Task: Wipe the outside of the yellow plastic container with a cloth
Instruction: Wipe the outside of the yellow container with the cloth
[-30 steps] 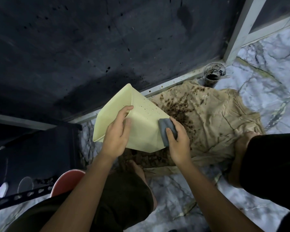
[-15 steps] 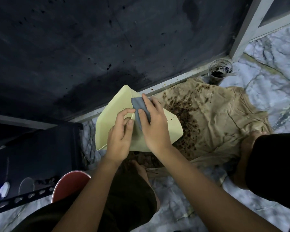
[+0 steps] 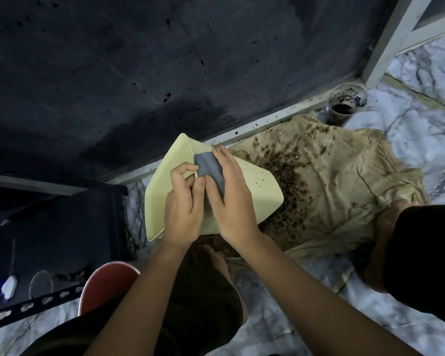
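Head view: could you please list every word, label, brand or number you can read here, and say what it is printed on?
None can be read. The yellow plastic container, the grey cloth, the stained beige fabric, the dark cup and the red bowl show no print.

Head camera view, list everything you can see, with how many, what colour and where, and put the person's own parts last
container: one, pale yellow with dark specks, held tilted above the floor, centre.
cloth: one, grey, pressed on the container's outer face.
sheet: one, tan, stained with brown spots, spread on the floor, right of centre.
cup: one, clear, smeared dark inside, on the floor by the white frame, upper right.
wall panel: one, dark, splattered, across the top.
stool: one, red, lower left.
rack: one, dark, left.
floor: marbled white and grey.
left hand: grips the container's edge.
right hand: holds the cloth against the container.
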